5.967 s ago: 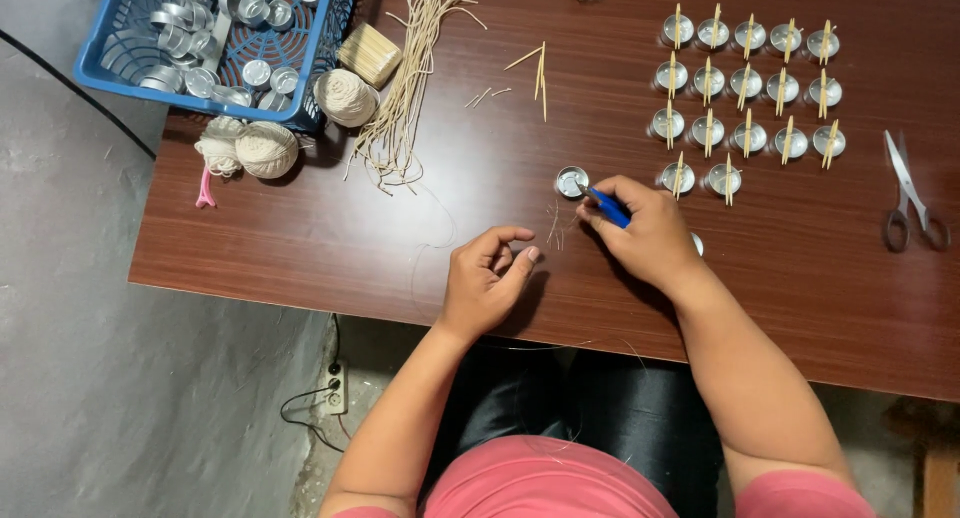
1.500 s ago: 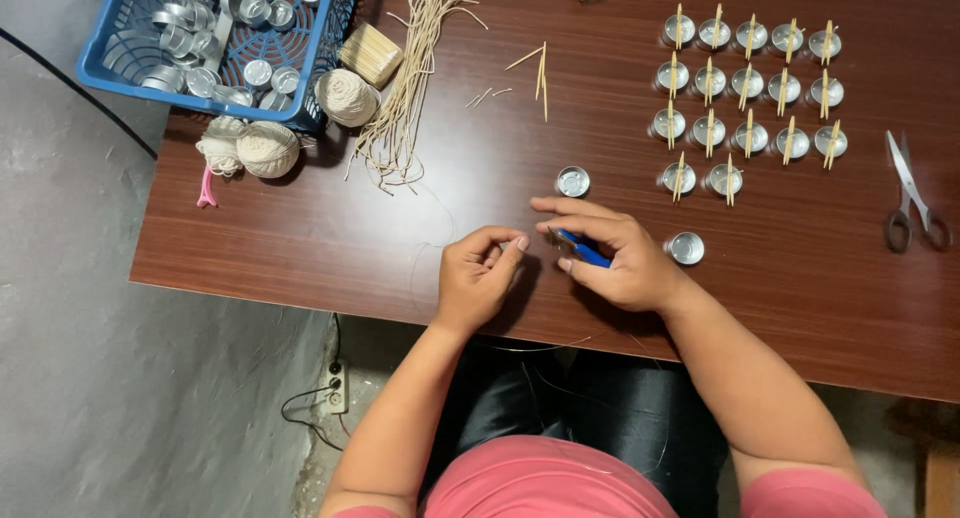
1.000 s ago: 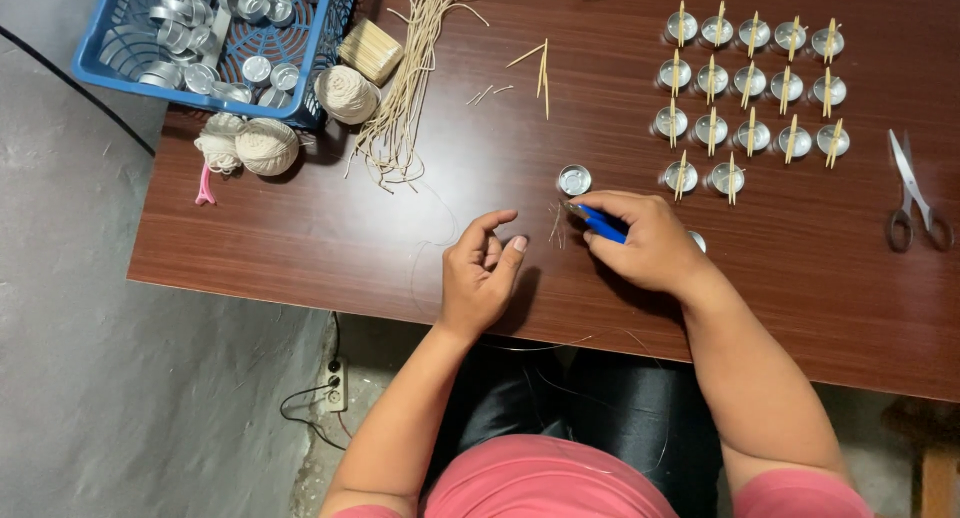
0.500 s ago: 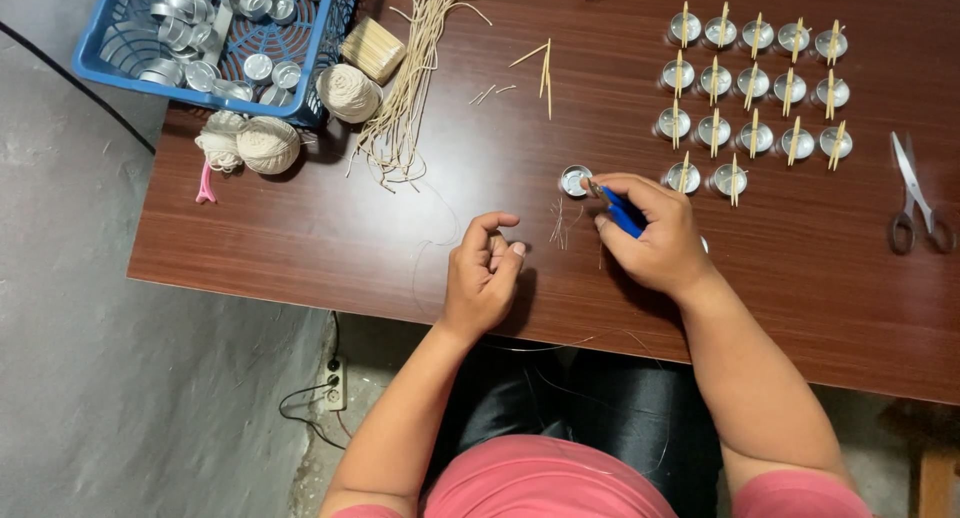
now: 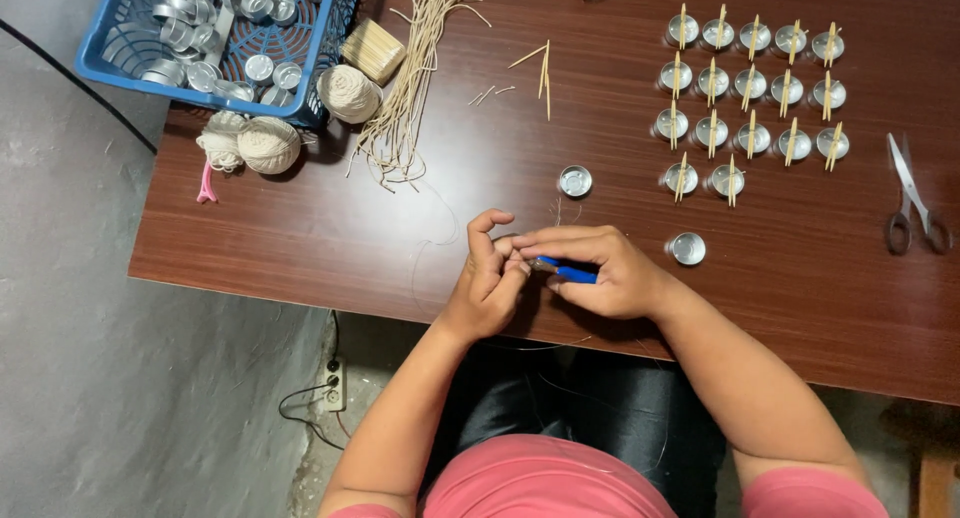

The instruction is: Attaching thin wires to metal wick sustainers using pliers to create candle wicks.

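Pinched between thumb and fingers of the right hand (image 5: pixel 610 273) is a small blue-handled tool (image 5: pixel 570 272), its metal tip pointing toward the left hand (image 5: pixel 490 283). The left fingers are closed at the tool's tip, meeting the right fingertips; they seem to pinch something tiny there, perhaps a thread or wick piece, but it is too small to make out. Both hands rest near the front edge of the brown table (image 5: pixel 300 228).

Whatever the left fingers hold is probably very light and limp, easy to lose, so a fingertip pinch close to its end suits it. The tool looks stiff and light, best held on the blue handle.

Just beyond the grip lies an empty metal cup (image 5: pixel 575 182), and another cup (image 5: pixel 688 248) sits just to the right of the right hand. Farther out on that side stand rows of cups with sticks across them (image 5: pixel 750 88), then scissors (image 5: pixel 912 198). Far to the left are loose pale straws (image 5: pixel 415 78), balls of string (image 5: pixel 268 144) and a blue basket (image 5: pixel 100 73) of cups.
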